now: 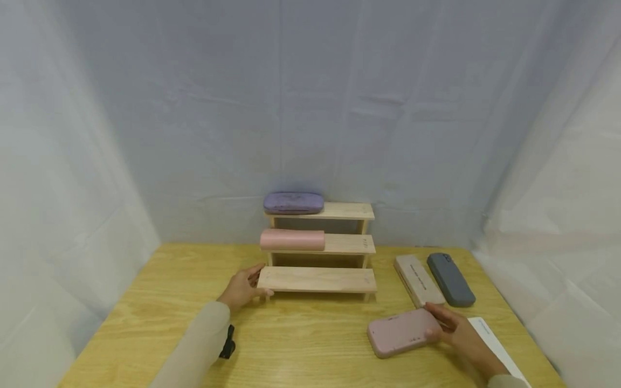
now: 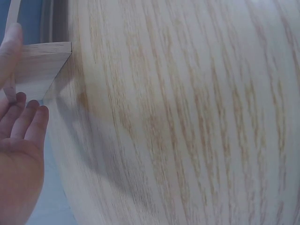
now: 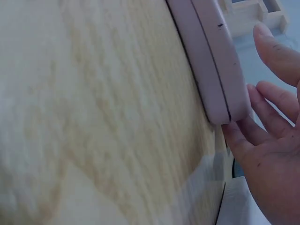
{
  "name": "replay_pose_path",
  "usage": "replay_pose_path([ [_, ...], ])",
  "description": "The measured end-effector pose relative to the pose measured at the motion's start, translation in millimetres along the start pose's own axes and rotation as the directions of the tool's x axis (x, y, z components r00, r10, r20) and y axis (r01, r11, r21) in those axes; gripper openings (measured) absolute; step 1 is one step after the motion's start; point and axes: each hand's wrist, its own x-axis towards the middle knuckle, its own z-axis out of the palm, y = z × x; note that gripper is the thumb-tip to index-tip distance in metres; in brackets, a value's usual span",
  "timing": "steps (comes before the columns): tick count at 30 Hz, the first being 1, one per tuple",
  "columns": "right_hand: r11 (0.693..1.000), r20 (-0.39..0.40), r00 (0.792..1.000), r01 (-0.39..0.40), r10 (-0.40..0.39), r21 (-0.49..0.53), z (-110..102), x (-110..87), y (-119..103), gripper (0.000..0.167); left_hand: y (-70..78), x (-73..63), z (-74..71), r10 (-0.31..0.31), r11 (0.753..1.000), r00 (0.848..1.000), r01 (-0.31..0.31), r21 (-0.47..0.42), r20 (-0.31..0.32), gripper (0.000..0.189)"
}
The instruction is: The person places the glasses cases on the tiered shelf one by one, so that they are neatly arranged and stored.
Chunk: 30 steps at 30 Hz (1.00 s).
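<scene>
A flat pink case lies on the table, its end touched by the loosely open right hand, thumb lifted clear. The left hand pinches the bottom step of a wooden stand.

The wooden table bears a shelf and cases.

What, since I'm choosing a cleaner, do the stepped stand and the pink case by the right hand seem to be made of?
Stepped stand: likely bare wood, smooth and matte, as its pale grain suggests.
Pink case: perhaps plastic or a leather-like covering over a stiff shell, with a soft sheen; its firm shape and dark wear marks hint at that.
</scene>
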Motion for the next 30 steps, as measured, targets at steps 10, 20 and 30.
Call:
replay_pose_path([
  [10, 0.997, 0.144, 0.986, 0.083, -0.082, 0.003, -0.9, -6.4, 5.5, 0.075, -0.9, 1.8, 0.5, -0.001, 1.0, 1.0, 0.001, 0.018, 0.002, 0.091],
  [20, 0.996, 0.199, 0.976, 0.08, -0.084, 0.03, 8.4, -9.9, 6.2, 0.086, -0.7, 1.4, 0.0, 0.001, 1.0, 1.0, -0.001, -0.006, 0.007, 0.091],
  [30, 0.999, 0.151, 0.989, -0.008, 0.002, 0.04, 12.4, -7.4, 7.1, 0.088, -7.8, -1.5, -0.4, 0.021, 0.998, 1.0, -0.021, -0.064, 0.009, 0.097],
])
